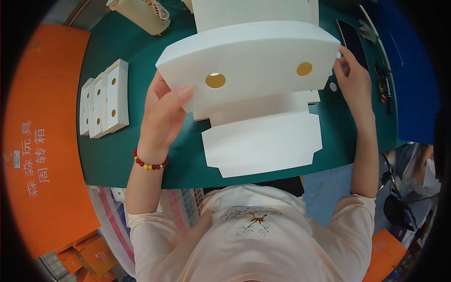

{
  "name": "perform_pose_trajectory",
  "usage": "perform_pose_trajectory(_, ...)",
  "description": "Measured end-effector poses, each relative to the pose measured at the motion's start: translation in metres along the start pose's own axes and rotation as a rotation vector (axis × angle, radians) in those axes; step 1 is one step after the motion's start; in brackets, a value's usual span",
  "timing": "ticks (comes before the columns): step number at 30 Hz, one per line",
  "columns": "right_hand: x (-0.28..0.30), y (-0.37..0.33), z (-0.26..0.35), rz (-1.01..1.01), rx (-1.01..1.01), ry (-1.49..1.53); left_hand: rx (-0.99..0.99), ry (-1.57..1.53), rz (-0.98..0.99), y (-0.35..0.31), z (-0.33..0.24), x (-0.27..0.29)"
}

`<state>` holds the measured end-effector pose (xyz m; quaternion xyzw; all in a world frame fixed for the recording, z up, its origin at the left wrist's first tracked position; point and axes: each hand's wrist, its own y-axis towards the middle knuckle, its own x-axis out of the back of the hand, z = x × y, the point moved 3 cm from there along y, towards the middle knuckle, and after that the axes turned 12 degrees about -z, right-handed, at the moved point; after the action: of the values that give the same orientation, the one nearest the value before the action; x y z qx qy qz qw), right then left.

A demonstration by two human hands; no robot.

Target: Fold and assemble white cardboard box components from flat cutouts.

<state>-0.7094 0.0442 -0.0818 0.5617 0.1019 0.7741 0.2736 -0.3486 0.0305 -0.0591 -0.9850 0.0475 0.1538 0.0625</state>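
Head view looks down on my 2 hands holding a white folded carton piece (253,66) above the green table (122,155); the piece has 2 round holes in its face, both showing a tan colour behind them, and it sits lifted and tilted toward me rather than flat on the surface. My left hand (162,110) grips its left lower corner, thumb pressed on the front face just beside the left hole, fingers wrapped behind where I cannot see them; a red and gold bead bracelet (149,163) circles that wrist. My right hand (352,80) is well apart from the left, at the piece's right edge, fingertips touching the end of the board; whether they pinch it or only steady it I cannot tell. Beneath the held piece a stack of flat white die-cut sheets (263,145) lies on the table near its front edge; more white board (253,11) lies beyond it. To my left, 3 finished white boxes (103,98) stand side by side, each with small holes on its face. A dark phone (352,40) rests near my right hand; an orange crate (42,141) stands left of the table.
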Motion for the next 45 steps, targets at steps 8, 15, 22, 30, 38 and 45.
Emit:
perform_pose_trajectory(8,0.002,-0.004,-0.002,-0.071,0.082,-0.037,-0.509,0.180,0.288,-0.019,-0.017,-0.011)
perform_pose_trajectory(15,0.004,-0.009,-0.008,-0.205,0.221,0.157,-0.567,0.189,0.284,-0.025,-0.018,-0.010)
perform_pose_trajectory(22,0.002,0.000,-0.007,-0.235,0.220,-0.135,-0.353,0.081,0.048,-0.027,-0.023,0.005)
perform_pose_trajectory(30,0.002,0.001,0.000,-0.341,0.293,0.183,-1.697,1.303,0.304,-0.029,-0.003,-0.011)
perform_pose_trajectory(38,0.009,-0.012,0.025,-0.224,0.405,0.454,-1.691,1.195,0.313,-0.026,0.008,0.011)
perform_pose_trajectory(45,0.007,-0.032,0.059,0.147,0.008,0.925,-1.655,1.022,0.302,-0.029,0.008,0.015)
